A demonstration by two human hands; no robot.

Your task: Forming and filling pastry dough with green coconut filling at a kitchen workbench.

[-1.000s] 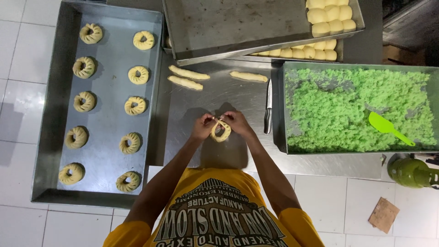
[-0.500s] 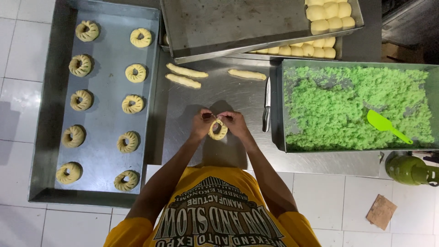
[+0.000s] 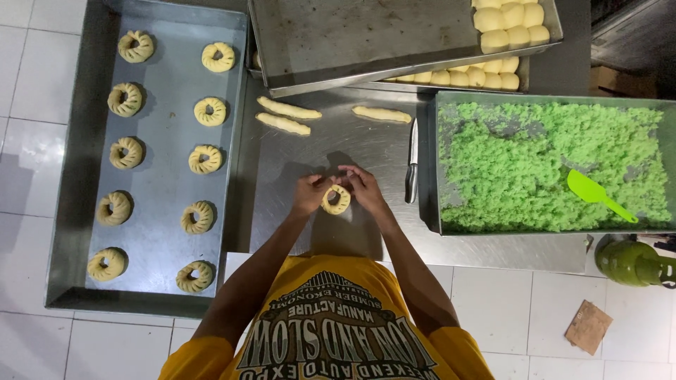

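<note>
A small ring of pale yellow dough [image 3: 337,200] rests on the steel worktop [image 3: 331,148], held from both sides. My left hand [image 3: 310,193] pinches its left edge. My right hand [image 3: 360,186] grips its right edge. Three rolled dough sticks lie farther back: two side by side [image 3: 284,116] and one alone [image 3: 381,114]. Several finished dough rings [image 3: 201,159] sit in two columns on the long steel tray [image 3: 165,176] at the left.
A knife [image 3: 412,163] lies beside a deep tray [image 3: 443,169] of green crumbly filling with a green spatula [image 3: 596,195]. Two stacked trays [image 3: 366,42] at the back carry pale dough balls [image 3: 508,21]. A green bottle [image 3: 632,264] and a cardboard scrap [image 3: 587,326] lie on the tiled floor.
My hands have kept working the same dough ring in place, fingers shifting slightly around it. Nothing else has moved apart from a small camera shift.
</note>
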